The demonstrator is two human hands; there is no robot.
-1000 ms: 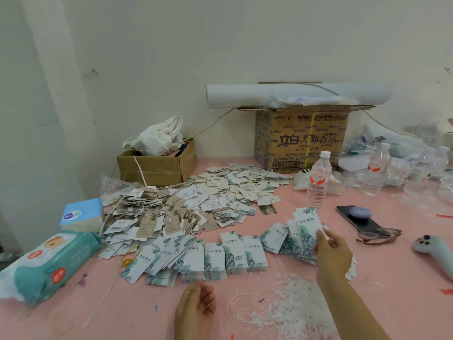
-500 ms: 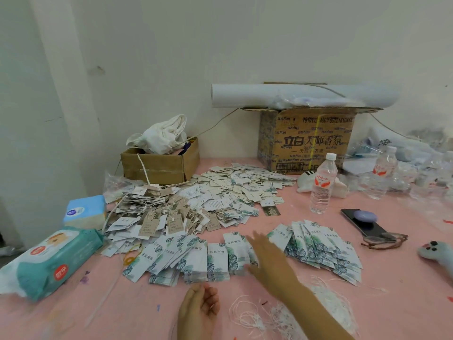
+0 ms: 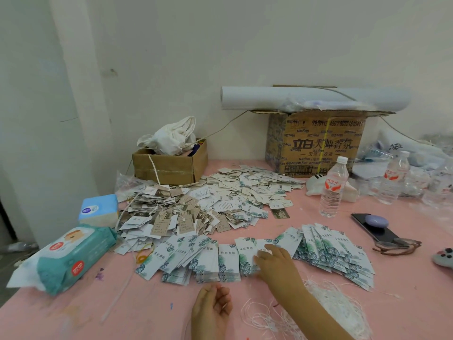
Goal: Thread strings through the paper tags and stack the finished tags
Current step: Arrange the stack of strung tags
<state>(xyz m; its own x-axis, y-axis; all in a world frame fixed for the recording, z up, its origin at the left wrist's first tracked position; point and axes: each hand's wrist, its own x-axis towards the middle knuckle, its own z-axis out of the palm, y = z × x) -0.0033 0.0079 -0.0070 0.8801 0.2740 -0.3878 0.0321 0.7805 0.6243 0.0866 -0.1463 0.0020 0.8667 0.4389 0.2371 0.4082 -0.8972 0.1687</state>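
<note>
A row of white paper tags with green leaf prints (image 3: 210, 256) lies fanned across the pink table (image 3: 73, 315). My right hand (image 3: 274, 262) rests flat on the tags in the middle of that row, fingers straight. To its right lies a fanned stack of strung tags (image 3: 335, 251). My left hand (image 3: 212, 309) rests palm up near the front edge, fingers loosely curled; a thin white string seems to lie in it. A tangle of white strings (image 3: 326, 312) lies at the front right.
A big heap of mixed loose tags (image 3: 208, 202) fills the table's middle. Behind stand a small cardboard box (image 3: 171, 165) and a large printed carton (image 3: 316, 143). Wipes pack (image 3: 71, 256), tissue box (image 3: 99, 209), water bottle (image 3: 333, 190) and phone (image 3: 372, 227) surround the work area.
My right hand let go of the fanned stack at the right and moved left onto the middle tags. My left hand has stayed in place.
</note>
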